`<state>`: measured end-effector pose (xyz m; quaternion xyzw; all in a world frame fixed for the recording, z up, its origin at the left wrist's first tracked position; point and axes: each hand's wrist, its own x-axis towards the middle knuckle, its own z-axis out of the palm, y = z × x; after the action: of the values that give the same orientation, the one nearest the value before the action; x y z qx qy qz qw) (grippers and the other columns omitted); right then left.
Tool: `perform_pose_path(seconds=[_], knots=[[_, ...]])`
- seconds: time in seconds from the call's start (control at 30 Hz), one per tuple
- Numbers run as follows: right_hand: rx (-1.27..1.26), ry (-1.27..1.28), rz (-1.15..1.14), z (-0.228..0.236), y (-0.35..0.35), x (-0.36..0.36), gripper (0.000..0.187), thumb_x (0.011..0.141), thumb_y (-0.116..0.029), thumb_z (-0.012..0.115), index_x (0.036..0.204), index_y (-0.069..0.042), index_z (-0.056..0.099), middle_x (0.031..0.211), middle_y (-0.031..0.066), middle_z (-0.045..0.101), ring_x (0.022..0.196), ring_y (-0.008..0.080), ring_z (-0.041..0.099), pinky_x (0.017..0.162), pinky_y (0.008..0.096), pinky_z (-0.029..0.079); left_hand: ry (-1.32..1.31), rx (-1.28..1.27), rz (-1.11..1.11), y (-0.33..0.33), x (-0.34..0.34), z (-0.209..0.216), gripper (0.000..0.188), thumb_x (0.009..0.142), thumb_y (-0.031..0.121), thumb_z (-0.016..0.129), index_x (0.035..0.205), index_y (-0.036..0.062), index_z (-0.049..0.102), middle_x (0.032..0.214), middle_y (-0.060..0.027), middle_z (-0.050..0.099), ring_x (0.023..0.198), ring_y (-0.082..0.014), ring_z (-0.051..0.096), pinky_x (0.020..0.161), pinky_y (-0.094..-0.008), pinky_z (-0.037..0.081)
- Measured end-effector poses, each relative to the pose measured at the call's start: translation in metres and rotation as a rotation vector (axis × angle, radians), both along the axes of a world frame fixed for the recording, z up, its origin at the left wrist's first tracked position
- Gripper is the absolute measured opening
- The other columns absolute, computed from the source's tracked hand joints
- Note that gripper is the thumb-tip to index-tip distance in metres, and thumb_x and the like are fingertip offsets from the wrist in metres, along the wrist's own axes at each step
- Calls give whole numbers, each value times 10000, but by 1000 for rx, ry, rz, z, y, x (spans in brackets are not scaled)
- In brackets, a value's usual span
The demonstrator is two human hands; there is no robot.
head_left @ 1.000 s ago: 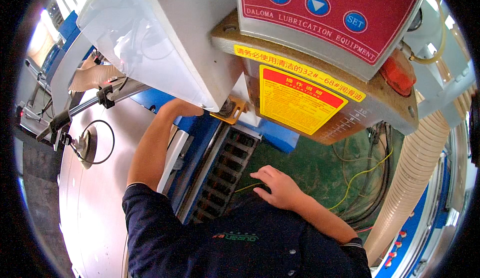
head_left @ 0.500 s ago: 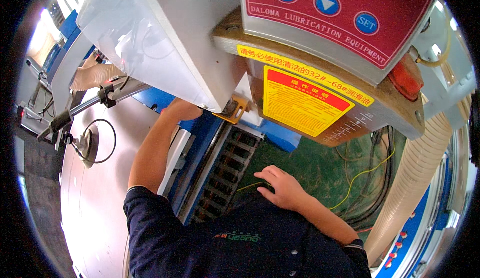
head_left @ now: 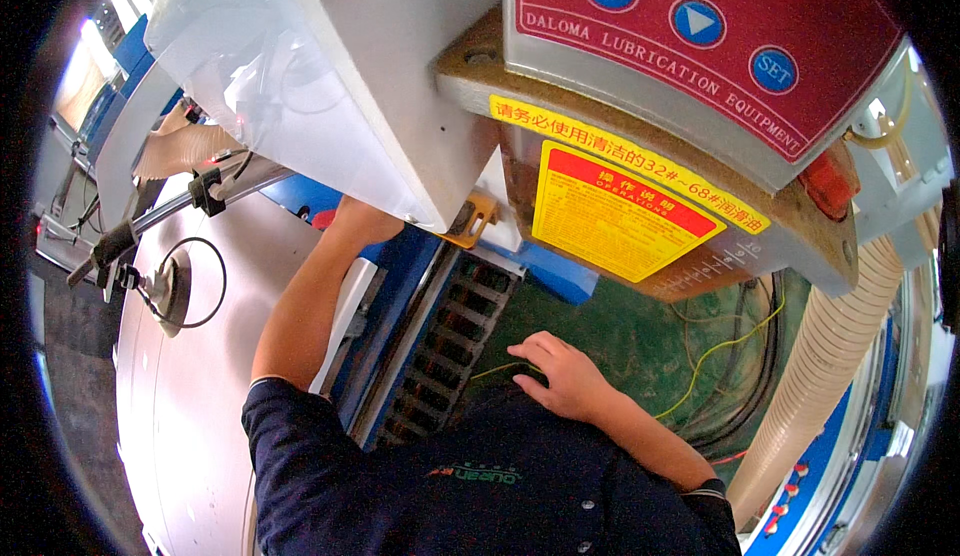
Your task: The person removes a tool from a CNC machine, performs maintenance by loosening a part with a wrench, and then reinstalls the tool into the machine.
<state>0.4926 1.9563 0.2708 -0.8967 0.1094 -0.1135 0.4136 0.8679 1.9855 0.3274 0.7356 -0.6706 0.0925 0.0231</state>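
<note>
My left hand (head_left: 368,222) reaches in under the white machine housing (head_left: 400,86). Its fingers are hidden behind that housing, so what they touch does not show. Beside the wrist is a small red part (head_left: 323,219) on the blue machine frame. A yellow bracket (head_left: 478,224) sits at the housing's lower corner, to the right of this hand. My right hand (head_left: 562,374) hovers in front of my body with thumb and fingers apart and nothing in them. Below and left of it runs a black cable chain (head_left: 450,341).
A lubrication unit (head_left: 690,66) with a red panel and an oil tank (head_left: 620,216) overhangs the right side. A ribbed hose (head_left: 830,356) runs down at right. Cables (head_left: 725,356) lie on the green floor. At left, a suction cup (head_left: 175,296) hangs over a white panel (head_left: 190,406).
The view has shifted slightly, and more of the lubrication unit's panel shows, with a lit red digit at its top. Both hands stay nearly where they were.
</note>
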Motion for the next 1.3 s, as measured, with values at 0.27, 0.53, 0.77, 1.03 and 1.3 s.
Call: perform_pose_path(seconds=[0.27,0.53,0.77,1.03,1.3], knots=[[7,8,-25,-2,-4,-2,360,885,-206,665,1203,-59,581,1126,156,556,1047,364,585,912,423,503,160,-6,-112,-5,26,-19,425,871,243,603,1273,103,614,1325,-176,577,1260,-380,497,1092,-458,361],[4,-13,-28,-9,-9,-3,374,875,-209,673,1204,-59,578,1112,155,560,1040,359,587,907,420,504,116,-91,-113,4,22,-17,451,854,260,639,1275,101,610,1307,-172,588,1247,-375,508,1081,-448,374],[-18,-2,-29,-6,-11,-3,377,872,-205,677,1206,-59,580,1105,153,565,1043,351,589,912,415,504,167,-12,9,14,5,-19,417,842,264,642,1225,99,636,1280,-176,602,1224,-374,523,1053,-452,401],[6,29,-8,-2,-10,-2,371,877,-206,673,1205,-59,582,1116,152,565,1045,354,590,910,422,505,163,-22,143,17,-11,-10,390,820,208,615,1195,108,650,1209,-173,642,1128,-372,595,970,-460,480],[-12,16,-13,-5,-11,-6,369,874,-204,678,1200,-60,581,1127,157,560,1035,361,594,892,426,510,59,65,240,18,-14,-18,377,816,184,580,1175,96,648,1177,-175,654,1080,-356,629,898,-452,530]])
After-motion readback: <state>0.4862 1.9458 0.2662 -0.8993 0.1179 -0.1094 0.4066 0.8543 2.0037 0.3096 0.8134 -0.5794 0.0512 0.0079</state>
